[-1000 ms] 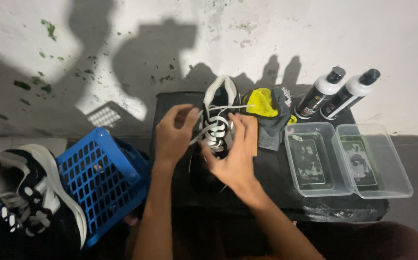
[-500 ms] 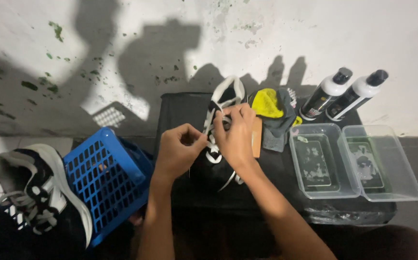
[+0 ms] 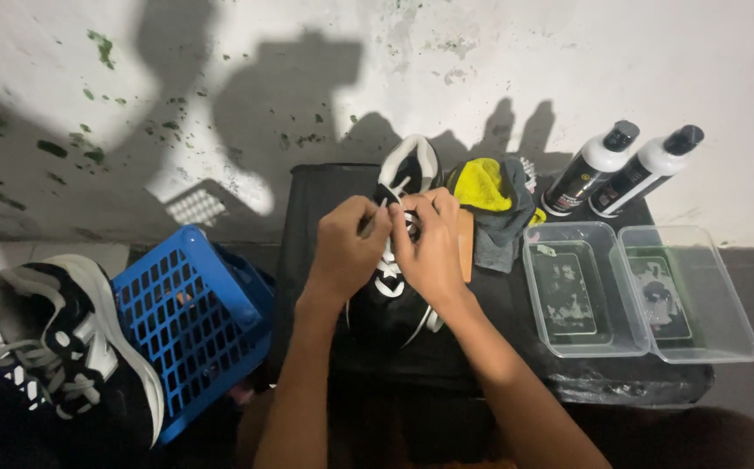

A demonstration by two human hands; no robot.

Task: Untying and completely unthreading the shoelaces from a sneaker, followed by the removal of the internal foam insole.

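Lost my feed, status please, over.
Left hand and right hand both pinching white laces on black shoe. Nothing in the way.

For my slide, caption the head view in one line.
Both hands, left hand and right hand, work the white laces of a black sneaker beside two clear tubs.

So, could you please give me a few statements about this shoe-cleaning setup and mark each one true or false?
1. Both hands, left hand and right hand, are at the laces of the black shoe. True.
2. The blue basket sits right of the shoe. False: it is on the left.
3. Two bottles stand behind the clear tubs. True.
4. The yellow cloth lies in a tub. False: it lies beside the shoe.
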